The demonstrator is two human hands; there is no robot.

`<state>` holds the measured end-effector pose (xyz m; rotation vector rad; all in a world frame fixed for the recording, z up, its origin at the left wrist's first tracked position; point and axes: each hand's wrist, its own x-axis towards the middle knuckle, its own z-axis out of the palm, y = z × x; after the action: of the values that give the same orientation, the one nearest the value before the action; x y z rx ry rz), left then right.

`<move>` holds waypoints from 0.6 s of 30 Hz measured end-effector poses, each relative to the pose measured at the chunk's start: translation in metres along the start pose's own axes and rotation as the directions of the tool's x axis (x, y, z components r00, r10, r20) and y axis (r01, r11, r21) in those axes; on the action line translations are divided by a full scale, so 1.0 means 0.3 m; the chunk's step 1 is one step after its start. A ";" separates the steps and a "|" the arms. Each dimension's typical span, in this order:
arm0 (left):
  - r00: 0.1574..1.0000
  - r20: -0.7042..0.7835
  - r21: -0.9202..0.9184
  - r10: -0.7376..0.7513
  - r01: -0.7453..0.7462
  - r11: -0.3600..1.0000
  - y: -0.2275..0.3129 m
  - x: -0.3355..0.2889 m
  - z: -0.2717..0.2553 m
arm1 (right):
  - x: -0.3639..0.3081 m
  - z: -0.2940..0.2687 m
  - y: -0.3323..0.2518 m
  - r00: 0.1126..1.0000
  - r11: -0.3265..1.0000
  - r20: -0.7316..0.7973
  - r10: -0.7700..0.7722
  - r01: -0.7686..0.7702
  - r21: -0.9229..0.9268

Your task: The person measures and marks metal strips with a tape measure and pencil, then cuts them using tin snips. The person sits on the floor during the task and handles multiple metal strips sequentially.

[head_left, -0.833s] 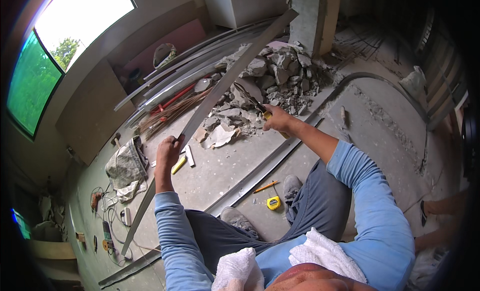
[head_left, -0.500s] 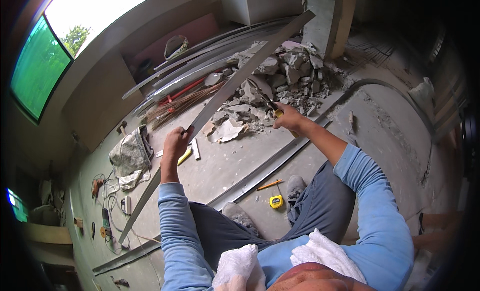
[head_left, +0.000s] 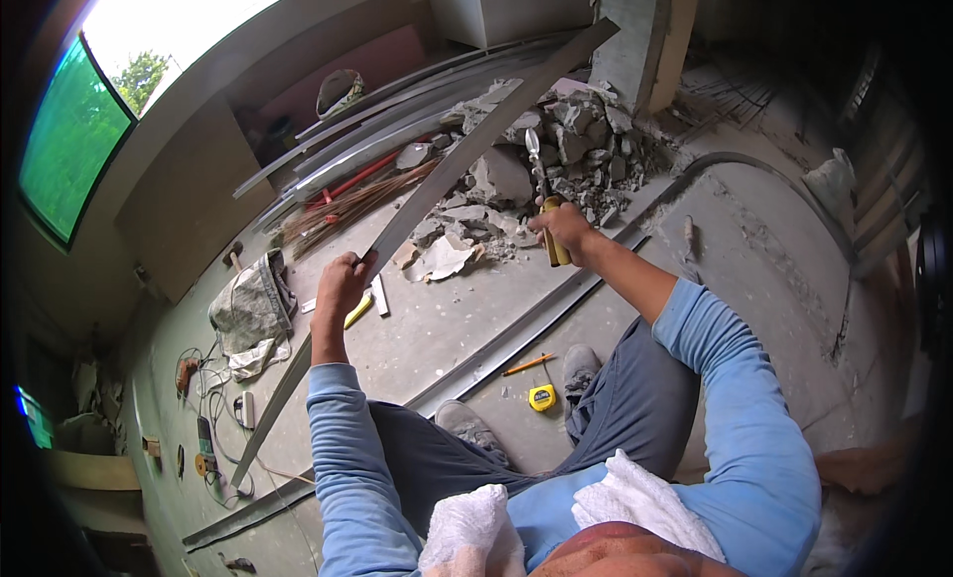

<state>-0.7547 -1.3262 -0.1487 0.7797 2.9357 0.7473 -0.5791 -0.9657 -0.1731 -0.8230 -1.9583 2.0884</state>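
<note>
My left hand (head_left: 342, 277) is closed round a long grey metal profile (head_left: 467, 150). The profile slants from low on the left, past my left forearm, up to the far pillar. My right hand (head_left: 563, 230) grips a pair of tin snips (head_left: 556, 251) by the yellow handles. The snips' blades point up and away, to the right of the profile and apart from it. Beyond both hands lies a heap of broken concrete (head_left: 566, 150). Near my feet are a yellow tape measure (head_left: 542, 397) and an orange pencil (head_left: 528, 364).
Another metal profile (head_left: 476, 367) lies slantwise on the floor before my shoes. To the left are an angle grinder (head_left: 205, 448), a drill (head_left: 186, 375), cables and a sack (head_left: 250, 304). Several metal lengths (head_left: 338, 170) and thin rods (head_left: 357, 202) lie beside the rubble, near a pillar (head_left: 627, 46).
My right hand has turned the tin snips from pointing up-left, close to the profile, to nearly upright and away from it. My left hand keeps its grip on the profile.
</note>
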 end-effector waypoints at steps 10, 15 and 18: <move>0.999 0.006 -0.017 0.046 -0.046 0.999 -0.025 0.005 0.014 | -0.023 -0.030 -0.048 0.995 0.995 -0.067 -0.069 0.074 0.072; 0.994 0.002 0.051 0.109 -0.109 0.993 -0.052 0.024 0.046 | -0.009 -0.032 0.001 0.987 0.985 -0.010 -0.163 0.163 0.057; 0.981 0.032 0.123 0.193 -0.195 0.973 -0.075 0.027 0.079 | 0.019 -0.033 0.044 0.993 0.993 -0.035 -0.114 0.115 0.029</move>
<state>-0.7691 -1.3289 -0.1790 1.0908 2.9423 0.5623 -0.5757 -0.9561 -0.1871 -0.7169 -1.9042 2.0217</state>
